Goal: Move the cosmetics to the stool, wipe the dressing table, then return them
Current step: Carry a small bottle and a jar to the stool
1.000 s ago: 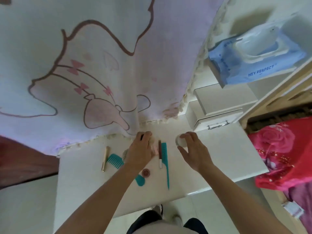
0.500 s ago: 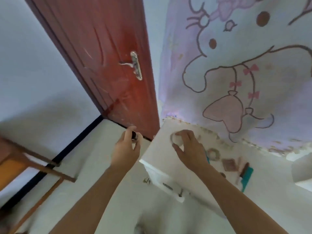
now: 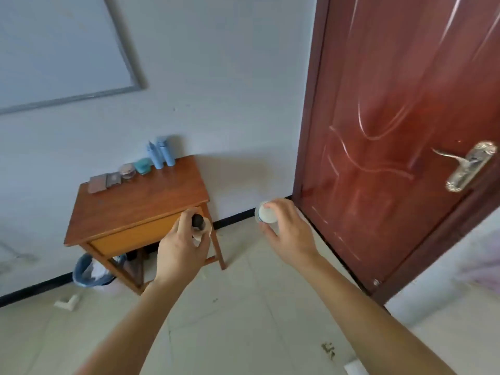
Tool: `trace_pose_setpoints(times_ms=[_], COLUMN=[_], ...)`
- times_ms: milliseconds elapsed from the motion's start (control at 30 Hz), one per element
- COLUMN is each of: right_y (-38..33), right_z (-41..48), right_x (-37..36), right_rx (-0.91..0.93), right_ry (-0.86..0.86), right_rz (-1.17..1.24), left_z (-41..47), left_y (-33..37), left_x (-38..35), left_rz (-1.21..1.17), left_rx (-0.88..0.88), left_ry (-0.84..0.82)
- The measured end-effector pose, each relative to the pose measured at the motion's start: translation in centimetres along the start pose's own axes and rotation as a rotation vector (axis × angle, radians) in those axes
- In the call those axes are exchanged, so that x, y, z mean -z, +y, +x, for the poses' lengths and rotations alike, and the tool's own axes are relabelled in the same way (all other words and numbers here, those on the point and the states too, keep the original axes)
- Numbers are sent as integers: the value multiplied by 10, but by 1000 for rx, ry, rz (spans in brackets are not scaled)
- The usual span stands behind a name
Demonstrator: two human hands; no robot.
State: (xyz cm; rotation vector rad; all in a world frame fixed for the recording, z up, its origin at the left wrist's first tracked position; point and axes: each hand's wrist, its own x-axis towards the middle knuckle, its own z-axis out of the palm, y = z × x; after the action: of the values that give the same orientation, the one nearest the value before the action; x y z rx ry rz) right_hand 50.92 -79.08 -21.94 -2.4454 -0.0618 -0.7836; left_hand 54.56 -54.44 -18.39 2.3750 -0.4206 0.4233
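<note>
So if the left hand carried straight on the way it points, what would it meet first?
Most likely the wooden stool, near its front edge. The left hand, gripping a dark-capped item, points there. Depth is unclear, though.

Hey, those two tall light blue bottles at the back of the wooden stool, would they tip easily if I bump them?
Probably yes: the two tall light blue bottles are slim and upright on narrow bases. Standing side by side, one would likely knock the other. They look plastic, so probably light, not fragile.
</note>
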Motion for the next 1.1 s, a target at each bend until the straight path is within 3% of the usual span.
trace_pose_setpoints(times_ms=[200,400,833,1100], right_y=[-61,-83,-72,-99], right_z=[81,141,370,441], right_x=[-116,-219,-418,-518], right_rx=[159,230,222,190], right_ry=[-151,-196,-351,-454], right_rz=[60,142,170,205], left_z=[39,88,333,392], left_y=[-101,-185,-343,-436], left_x=[50,55,64,72], left_rz=[101,145,205,156], left_rx=[129,233,269,380], left_ry=[152,247,160,177])
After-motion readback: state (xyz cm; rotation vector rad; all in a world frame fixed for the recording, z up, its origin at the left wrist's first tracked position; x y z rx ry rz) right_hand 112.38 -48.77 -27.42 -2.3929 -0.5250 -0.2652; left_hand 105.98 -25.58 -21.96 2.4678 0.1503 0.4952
